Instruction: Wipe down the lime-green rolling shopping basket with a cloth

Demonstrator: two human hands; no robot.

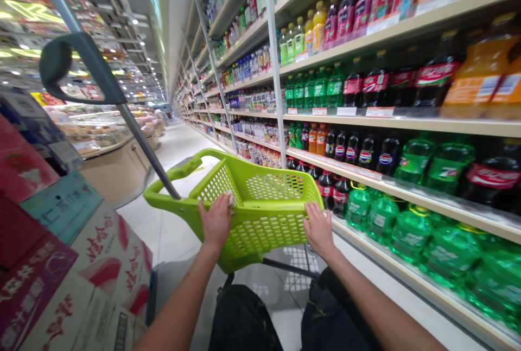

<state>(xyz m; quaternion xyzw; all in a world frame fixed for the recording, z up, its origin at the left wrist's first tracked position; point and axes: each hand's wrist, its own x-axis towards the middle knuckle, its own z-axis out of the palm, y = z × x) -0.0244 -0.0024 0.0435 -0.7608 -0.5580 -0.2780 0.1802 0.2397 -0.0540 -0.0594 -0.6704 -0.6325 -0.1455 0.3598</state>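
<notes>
A lime-green shopping cart [268, 231] with a perforated basket stands sideways in front of my knees. At the basket's near rim, my left hand [216, 221] is closed, its fingers over the edge. A small crumpled white cloth [232, 201] peeks out by those fingers; most of it is hidden. My right hand [319, 227] grips the rim at the basket's right corner, fingers curled over it. The long grey pole [142, 142] rises from the cart's left end and carries a dark grey looped handle [87, 71]. No goods show inside the basket.
Shelves of soda bottles [366, 82] run along the right, with large green bottles [411, 231] at the bottom. Stacked drink cartons [109, 253] stand close on the left. Behind the cart, a pale tiled aisle [179, 134] stretches away past a display counter [118, 164].
</notes>
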